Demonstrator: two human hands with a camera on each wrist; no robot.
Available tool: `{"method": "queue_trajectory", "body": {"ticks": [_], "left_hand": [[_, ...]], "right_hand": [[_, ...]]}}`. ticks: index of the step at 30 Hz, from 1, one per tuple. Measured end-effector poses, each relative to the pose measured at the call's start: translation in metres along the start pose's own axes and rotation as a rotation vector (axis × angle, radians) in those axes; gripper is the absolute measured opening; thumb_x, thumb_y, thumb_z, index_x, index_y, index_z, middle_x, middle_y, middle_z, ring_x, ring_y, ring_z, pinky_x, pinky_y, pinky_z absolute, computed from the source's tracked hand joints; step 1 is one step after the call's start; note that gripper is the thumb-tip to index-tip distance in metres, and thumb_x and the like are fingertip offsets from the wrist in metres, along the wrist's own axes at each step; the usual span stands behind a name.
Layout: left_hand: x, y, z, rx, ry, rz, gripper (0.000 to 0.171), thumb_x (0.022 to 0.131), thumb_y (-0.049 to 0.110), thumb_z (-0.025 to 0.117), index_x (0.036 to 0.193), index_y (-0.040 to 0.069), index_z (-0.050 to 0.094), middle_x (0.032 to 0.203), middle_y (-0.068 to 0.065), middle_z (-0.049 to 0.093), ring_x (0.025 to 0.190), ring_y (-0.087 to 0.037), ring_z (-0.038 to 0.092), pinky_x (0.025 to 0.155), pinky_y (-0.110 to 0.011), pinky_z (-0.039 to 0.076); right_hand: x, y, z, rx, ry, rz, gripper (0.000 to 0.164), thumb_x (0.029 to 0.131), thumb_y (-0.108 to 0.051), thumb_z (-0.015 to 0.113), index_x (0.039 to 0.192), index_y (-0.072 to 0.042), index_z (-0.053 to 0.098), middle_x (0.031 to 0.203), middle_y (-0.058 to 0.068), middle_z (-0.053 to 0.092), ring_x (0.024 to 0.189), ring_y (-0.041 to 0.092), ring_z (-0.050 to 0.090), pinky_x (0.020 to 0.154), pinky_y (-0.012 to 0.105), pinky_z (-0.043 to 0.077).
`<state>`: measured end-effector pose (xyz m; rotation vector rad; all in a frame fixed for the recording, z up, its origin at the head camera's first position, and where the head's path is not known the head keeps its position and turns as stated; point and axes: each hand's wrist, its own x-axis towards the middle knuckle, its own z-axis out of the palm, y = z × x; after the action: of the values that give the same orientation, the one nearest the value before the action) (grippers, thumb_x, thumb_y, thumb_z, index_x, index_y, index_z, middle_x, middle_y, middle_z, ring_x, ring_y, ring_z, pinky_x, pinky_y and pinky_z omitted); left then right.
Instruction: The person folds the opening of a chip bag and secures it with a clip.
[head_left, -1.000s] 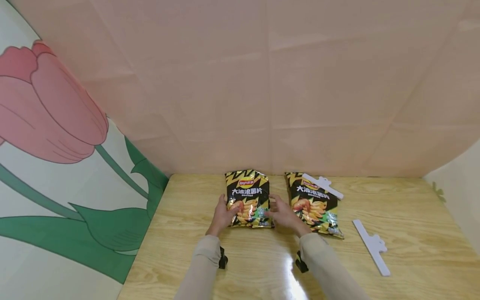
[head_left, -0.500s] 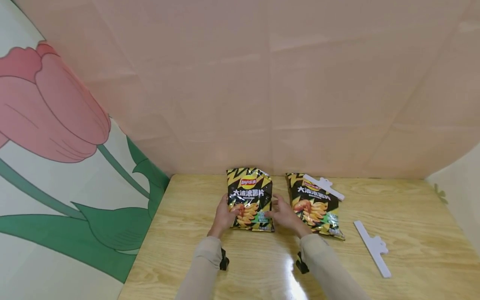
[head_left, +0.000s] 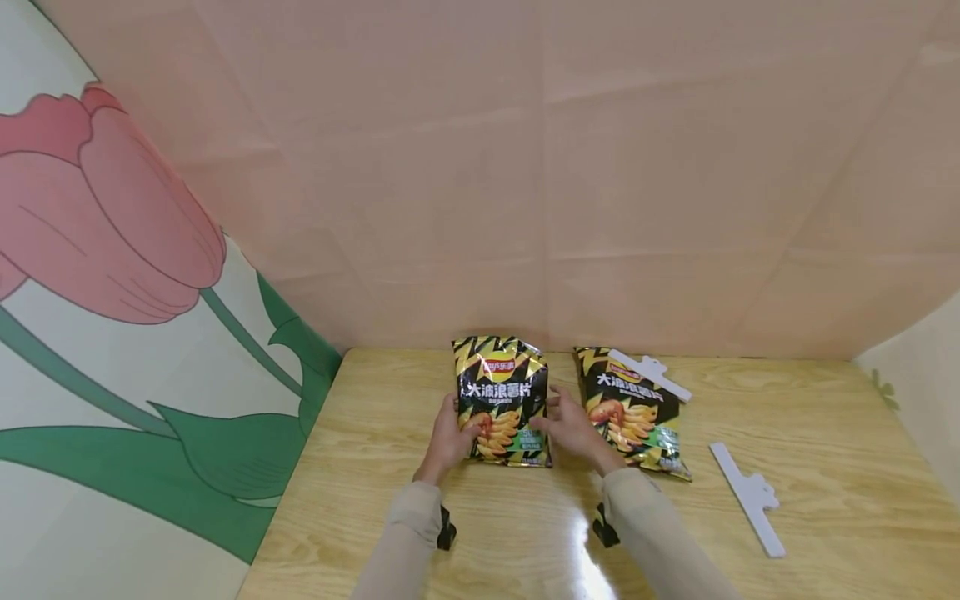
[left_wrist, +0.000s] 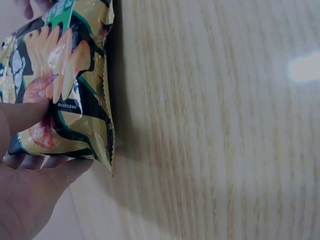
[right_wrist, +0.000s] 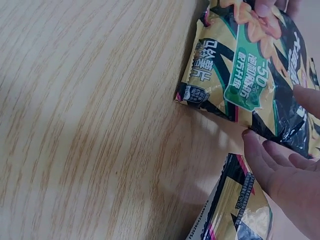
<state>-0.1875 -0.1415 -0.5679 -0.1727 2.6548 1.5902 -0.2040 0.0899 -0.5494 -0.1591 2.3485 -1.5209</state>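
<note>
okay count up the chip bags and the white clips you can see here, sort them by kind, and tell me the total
Chip bags: 2, one held between the left hand and right hand, one lying beside it
White clips: 2, one across the lying bag's upper end, one on the table
Total: 4

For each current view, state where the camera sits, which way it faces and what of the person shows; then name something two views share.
Head: on the head, facing forward and down at the table; left hand, right hand, both sleeves.
Left wrist: on that wrist, facing the held bag and table; left hand, part of right.
Right wrist: on that wrist, facing the same bag and table; right hand, part of left.
Head and right wrist views share the second bag.
</note>
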Motion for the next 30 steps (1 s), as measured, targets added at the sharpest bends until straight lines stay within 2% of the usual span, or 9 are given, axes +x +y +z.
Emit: {"method": "queue_trajectory", "body": {"ticks": [10, 14, 18, 20, 24, 28, 30], "left_hand": [[-0.010, -0.003, -0.001, 0.014, -0.062, 0.027, 0.064, 0.088, 0.000, 0.068, 0.143, 0.003, 0.036, 0.146, -0.028, 0.045, 0.137, -0.044, 0.042, 0.110, -0.057, 0.039], [-0.012, -0.002, -0.003, 0.020, -0.094, 0.056, 0.058, 0.088, 0.000, 0.069, 0.137, 0.002, 0.038, 0.140, -0.027, 0.049, 0.133, -0.043, 0.046, 0.107, -0.056, 0.041], [-0.014, -0.001, -0.005, 0.020, -0.130, 0.072, 0.057, 0.085, -0.001, 0.071, 0.131, 0.002, 0.038, 0.132, -0.025, 0.055, 0.123, -0.038, 0.054, 0.101, -0.052, 0.046], [-0.015, 0.000, -0.006, 0.016, -0.149, 0.049, 0.057, 0.085, 0.004, 0.074, 0.131, 0.004, 0.039, 0.128, -0.022, 0.057, 0.117, -0.034, 0.057, 0.098, -0.048, 0.049], [-0.017, -0.001, -0.008, -0.017, -0.187, 0.012, 0.050, 0.090, 0.017, 0.071, 0.128, 0.006, 0.040, 0.122, -0.019, 0.058, 0.098, -0.026, 0.061, 0.082, -0.041, 0.054], [-0.018, -0.002, -0.011, -0.051, -0.180, 0.008, 0.044, 0.097, 0.029, 0.062, 0.129, 0.005, 0.046, 0.120, -0.018, 0.061, 0.091, -0.020, 0.061, 0.072, -0.033, 0.052], [-0.017, -0.002, -0.011, -0.050, -0.153, 0.009, 0.044, 0.099, 0.037, 0.058, 0.129, 0.006, 0.051, 0.119, -0.016, 0.063, 0.091, -0.018, 0.060, 0.071, -0.030, 0.051]], "right_hand": [[0.002, -0.001, -0.003, 0.053, 0.047, -0.047, 0.075, 0.097, -0.014, 0.063, 0.151, 0.010, 0.016, 0.144, 0.036, 0.040, 0.128, 0.052, 0.050, 0.101, 0.053, 0.049], [0.002, 0.000, -0.006, 0.045, 0.092, -0.041, 0.075, 0.098, -0.018, 0.063, 0.153, 0.007, 0.018, 0.142, 0.034, 0.042, 0.127, 0.050, 0.051, 0.099, 0.052, 0.050], [0.001, 0.002, -0.008, 0.008, 0.129, -0.029, 0.067, 0.098, -0.023, 0.063, 0.150, 0.002, 0.029, 0.136, 0.029, 0.049, 0.122, 0.045, 0.056, 0.094, 0.049, 0.053], [0.000, 0.004, -0.009, 0.000, 0.144, -0.038, 0.060, 0.098, -0.024, 0.063, 0.146, 0.001, 0.037, 0.132, 0.028, 0.053, 0.117, 0.043, 0.058, 0.091, 0.047, 0.054], [-0.003, 0.004, -0.009, 0.006, 0.149, -0.075, 0.051, 0.098, -0.021, 0.064, 0.140, 0.000, 0.045, 0.132, 0.026, 0.056, 0.120, 0.041, 0.057, 0.094, 0.047, 0.054], [-0.007, 0.004, -0.011, 0.020, 0.127, -0.102, 0.050, 0.097, -0.019, 0.065, 0.138, 0.001, 0.045, 0.139, 0.027, 0.053, 0.128, 0.043, 0.052, 0.100, 0.050, 0.050], [-0.010, 0.004, -0.012, 0.031, 0.114, -0.105, 0.053, 0.097, -0.019, 0.065, 0.140, 0.002, 0.044, 0.141, 0.028, 0.051, 0.130, 0.044, 0.051, 0.101, 0.051, 0.049]]}}
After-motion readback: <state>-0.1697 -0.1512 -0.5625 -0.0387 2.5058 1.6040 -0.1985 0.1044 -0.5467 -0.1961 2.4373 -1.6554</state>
